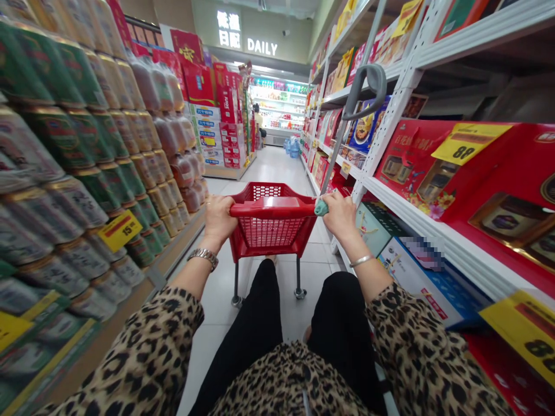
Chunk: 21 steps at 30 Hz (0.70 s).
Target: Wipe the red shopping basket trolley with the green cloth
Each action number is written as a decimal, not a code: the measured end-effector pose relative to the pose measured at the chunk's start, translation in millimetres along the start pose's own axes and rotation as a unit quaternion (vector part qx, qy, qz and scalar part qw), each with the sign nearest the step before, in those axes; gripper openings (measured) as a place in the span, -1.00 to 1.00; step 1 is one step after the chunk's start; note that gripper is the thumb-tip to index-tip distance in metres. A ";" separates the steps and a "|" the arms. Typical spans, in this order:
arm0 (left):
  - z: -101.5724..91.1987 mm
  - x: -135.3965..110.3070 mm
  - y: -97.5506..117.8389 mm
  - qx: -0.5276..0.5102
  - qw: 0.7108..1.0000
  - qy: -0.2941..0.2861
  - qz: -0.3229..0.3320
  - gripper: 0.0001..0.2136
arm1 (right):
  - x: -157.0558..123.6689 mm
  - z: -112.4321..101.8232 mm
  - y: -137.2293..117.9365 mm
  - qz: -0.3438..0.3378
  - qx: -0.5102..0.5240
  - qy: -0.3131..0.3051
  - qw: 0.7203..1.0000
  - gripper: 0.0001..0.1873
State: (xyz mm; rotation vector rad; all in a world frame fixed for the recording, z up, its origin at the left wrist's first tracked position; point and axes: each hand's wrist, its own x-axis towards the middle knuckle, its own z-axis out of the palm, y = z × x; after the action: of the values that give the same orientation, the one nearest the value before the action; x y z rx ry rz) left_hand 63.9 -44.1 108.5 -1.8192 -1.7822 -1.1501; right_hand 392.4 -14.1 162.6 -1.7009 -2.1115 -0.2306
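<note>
A red plastic shopping trolley basket [271, 234] on a metal-legged frame stands in front of me. Its red crossbar handle [272, 208] runs across the top. My left hand [219, 219] wraps around the bar's left part. My right hand [340, 216] grips the right end, next to a teal grip cap [321, 207]. A tall grey pole with a curved grey handle [364, 92] rises from the basket's right side. The basket's interior is empty as far as the mesh shows.
Shelves of large green-and-gold cans [65, 150] line the left of the aisle. White metal shelving [433, 214] with red gift boxes lines the right, close to my right arm. Yellow price tags hang on both sides. A person [257, 115] stands far down the tiled aisle.
</note>
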 end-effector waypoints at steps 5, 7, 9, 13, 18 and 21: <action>-6.6 -3.4 0.1 -0.005 1.000 -0.006 -0.001 -0.86 | -11.4 -14.8 -9.4 -0.025 -0.025 -0.019 0.999 -0.52; -10.0 -4.5 -1.1 -0.005 1.000 -0.007 -0.001 -0.86 | -15.4 -21.8 -12.5 -0.031 -0.035 -0.029 0.998 -0.55; -13.7 -5.8 -2.4 -0.004 1.000 -0.009 0.001 -0.86 | -19.9 -26.9 -15.3 -0.036 -0.042 -0.036 0.998 -0.55; -21.9 -9.5 -5.5 -0.002 1.000 -0.016 -0.004 -0.88 | -33.0 -28.1 -21.9 -0.048 -0.045 -0.015 0.998 -0.52; -30.1 -13.4 -12.5 0.001 1.000 -0.020 -0.008 -0.88 | -55.6 -17.5 -40.1 -0.094 -0.016 0.046 0.994 -0.47; -32.2 -13.6 -16.3 -0.004 1.000 -0.025 -0.002 -0.87 | -70.5 -8.7 -52.8 -0.128 0.011 0.083 0.988 -0.46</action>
State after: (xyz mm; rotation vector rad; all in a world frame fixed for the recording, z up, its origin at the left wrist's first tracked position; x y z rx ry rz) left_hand 40.3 -74.2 113.4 -1.8645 -1.8123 -1.1245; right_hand 355.1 -93.0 147.8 -1.3454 -2.1921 -0.4084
